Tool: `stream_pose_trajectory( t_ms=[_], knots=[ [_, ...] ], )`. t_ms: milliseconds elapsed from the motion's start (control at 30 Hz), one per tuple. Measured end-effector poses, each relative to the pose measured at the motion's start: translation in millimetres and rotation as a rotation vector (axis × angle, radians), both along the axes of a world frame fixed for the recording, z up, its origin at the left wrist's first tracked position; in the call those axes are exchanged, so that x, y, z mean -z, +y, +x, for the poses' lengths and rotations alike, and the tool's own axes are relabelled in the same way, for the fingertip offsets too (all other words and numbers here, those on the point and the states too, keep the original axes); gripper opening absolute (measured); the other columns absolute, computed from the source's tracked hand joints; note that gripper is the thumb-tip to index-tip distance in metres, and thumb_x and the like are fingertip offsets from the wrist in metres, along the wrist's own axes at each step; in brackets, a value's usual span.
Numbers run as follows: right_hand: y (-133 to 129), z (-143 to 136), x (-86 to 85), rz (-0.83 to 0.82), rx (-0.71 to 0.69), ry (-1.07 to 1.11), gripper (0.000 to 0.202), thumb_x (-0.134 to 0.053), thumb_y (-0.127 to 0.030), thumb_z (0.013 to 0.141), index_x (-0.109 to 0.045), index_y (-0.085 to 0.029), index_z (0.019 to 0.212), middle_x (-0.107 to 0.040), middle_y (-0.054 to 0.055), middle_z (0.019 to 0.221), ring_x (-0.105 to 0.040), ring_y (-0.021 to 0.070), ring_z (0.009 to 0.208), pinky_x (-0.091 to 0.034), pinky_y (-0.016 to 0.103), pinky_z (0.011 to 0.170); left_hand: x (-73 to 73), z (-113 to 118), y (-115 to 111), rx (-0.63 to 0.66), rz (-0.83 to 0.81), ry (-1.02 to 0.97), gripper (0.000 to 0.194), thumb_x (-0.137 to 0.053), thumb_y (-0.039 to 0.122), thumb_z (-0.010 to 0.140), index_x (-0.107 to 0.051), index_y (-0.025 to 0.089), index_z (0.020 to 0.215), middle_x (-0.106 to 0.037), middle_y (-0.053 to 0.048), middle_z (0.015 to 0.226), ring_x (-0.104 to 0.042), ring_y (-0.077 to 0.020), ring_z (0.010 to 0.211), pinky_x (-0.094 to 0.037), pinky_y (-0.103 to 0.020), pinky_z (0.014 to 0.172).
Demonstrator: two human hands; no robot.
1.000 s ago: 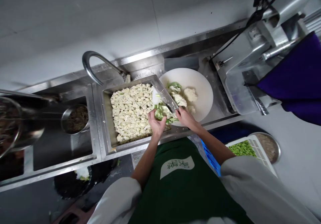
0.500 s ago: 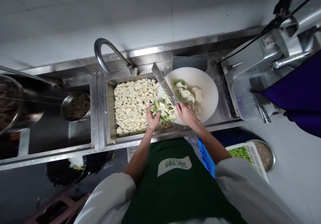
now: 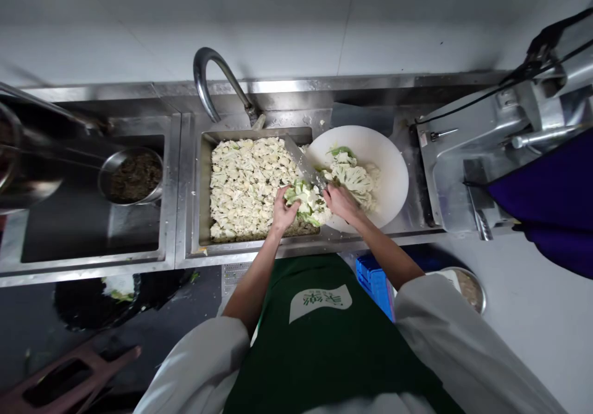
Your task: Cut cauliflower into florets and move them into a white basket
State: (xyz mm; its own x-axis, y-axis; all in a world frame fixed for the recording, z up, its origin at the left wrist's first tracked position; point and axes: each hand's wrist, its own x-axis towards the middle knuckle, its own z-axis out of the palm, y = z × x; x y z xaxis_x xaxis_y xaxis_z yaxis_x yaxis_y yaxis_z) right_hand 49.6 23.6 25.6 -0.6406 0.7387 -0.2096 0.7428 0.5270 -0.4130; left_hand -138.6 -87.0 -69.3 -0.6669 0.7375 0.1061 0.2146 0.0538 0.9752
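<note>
My left hand (image 3: 283,210) is closed on a piece of cauliflower (image 3: 306,200) with green leaves, above the right part of the sink (image 3: 206,154). A cleaver (image 3: 301,160) is gripped by its handle in my right hand (image 3: 340,201); its broad blade points up and left and lies close to the cauliflower. Many cut florets (image 3: 250,185) fill the sink under my hands. Beside them, a round white cutting board (image 3: 391,182) overlaps the sink's right side, with larger cauliflower pieces (image 3: 356,180) on it, partly behind my right hand.
A curved faucet (image 3: 222,71) rises behind the sink. Further left, a second basin (image 3: 92,225) holds a metal bowl (image 3: 132,176) of dark food. Metal kitchen equipment (image 3: 523,117) stands at right beside purple cloth (image 3: 546,198). Below are a blue crate (image 3: 373,281) and a reddish stool (image 3: 88,371).
The camera view has shifted, and the sink looks more level. The cleaver blade has come down lower, nearer the florets. Both hands keep their holds.
</note>
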Motion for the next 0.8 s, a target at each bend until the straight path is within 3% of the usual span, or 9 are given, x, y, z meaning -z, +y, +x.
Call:
stream_pose_trajectory(
  t_ms=[67, 133, 267, 333, 533, 733, 800],
  knots=[
    [0, 2, -2.8, 0.001, 0.026, 0.032, 0.035, -0.039, -0.032, 0.112, -0.066, -0.011, 0.114, -0.076, 0.015, 0.095, -0.069, 0.0219, 0.08, -0.045, 0.028, 0.072, 0.8, 5, -5, 0.014, -0.026, -0.064, 0.053, -0.072, 0.032, 0.071, -0.063, 0.019, 0.121, -0.065, -0.008, 0.104, -0.066, -0.0198, 0.088, -0.059, -0.03, 0.074],
    [-5, 6, -10.1, 0.036, 0.103, 0.087, 0.037, -0.035, -0.034, 0.113, -0.065, -0.011, 0.115, -0.075, 0.015, 0.096, -0.069, 0.0227, 0.082, -0.045, 0.028, 0.073, 0.6, 14, -10, -0.068, -0.025, -0.065, 0.053, -0.069, 0.031, 0.073, -0.061, 0.019, 0.123, -0.064, -0.007, 0.106, -0.065, -0.0204, 0.093, -0.059, -0.032, 0.082],
    [-35, 12, -24.3, 0.102, 0.24, 0.144, 0.041, -0.03, -0.033, 0.112, -0.061, -0.009, 0.121, -0.074, 0.016, 0.093, -0.069, 0.0253, 0.082, -0.044, 0.029, 0.072, -5.2, 37, -16, -0.333, 0.046, 0.148, 0.047, -0.07, 0.028, 0.075, -0.057, 0.019, 0.119, -0.057, -0.009, 0.115, -0.059, -0.0247, 0.114, -0.051, -0.04, 0.104],
    [-53, 13, -24.7, 0.106, 0.246, 0.136, 0.041, -0.028, -0.032, 0.112, -0.061, -0.01, 0.118, -0.074, 0.017, 0.092, -0.07, 0.0259, 0.083, -0.044, 0.029, 0.071, -9.6, 48, -16, -0.364, 0.072, 0.238, 0.043, -0.07, 0.026, 0.076, -0.055, 0.02, 0.115, -0.054, -0.01, 0.115, -0.056, -0.0267, 0.118, -0.048, -0.043, 0.109],
    [-82, 7, -1.1, 0.008, 0.257, 0.031, 0.038, -0.029, -0.031, 0.111, -0.061, -0.011, 0.118, -0.076, 0.018, 0.094, -0.073, 0.027, 0.083, -0.048, 0.03, 0.07, -15.0, 65, -13, -0.249, 0.118, 0.3, 0.04, -0.07, 0.023, 0.078, -0.051, 0.022, 0.113, -0.053, -0.012, 0.123, -0.051, -0.0296, 0.129, -0.04, -0.048, 0.117],
    [-80, -5, 30.3, 0.0, 0.298, 0.056, 0.039, -0.029, -0.031, 0.111, -0.062, -0.011, 0.117, -0.076, 0.018, 0.095, -0.074, 0.0256, 0.084, -0.051, 0.03, 0.074, -4.0, 74, -20, -0.297, 0.092, 0.273, 0.039, -0.071, 0.029, 0.077, -0.052, 0.022, 0.111, -0.057, -0.01, 0.117, -0.056, -0.0277, 0.126, -0.044, -0.045, 0.115],
    [-73, -3, 40.3, 0.009, 0.325, 0.117, 0.036, -0.033, -0.031, 0.11, -0.063, -0.011, 0.115, -0.076, 0.017, 0.095, -0.073, 0.026, 0.087, -0.051, 0.03, 0.077, 3.1, 77, -20, -0.327, 0.082, 0.163, 0.043, -0.072, 0.031, 0.075, -0.051, 0.022, 0.112, -0.059, -0.01, 0.116, -0.059, -0.0268, 0.122, -0.048, -0.044, 0.111]
  ],
)
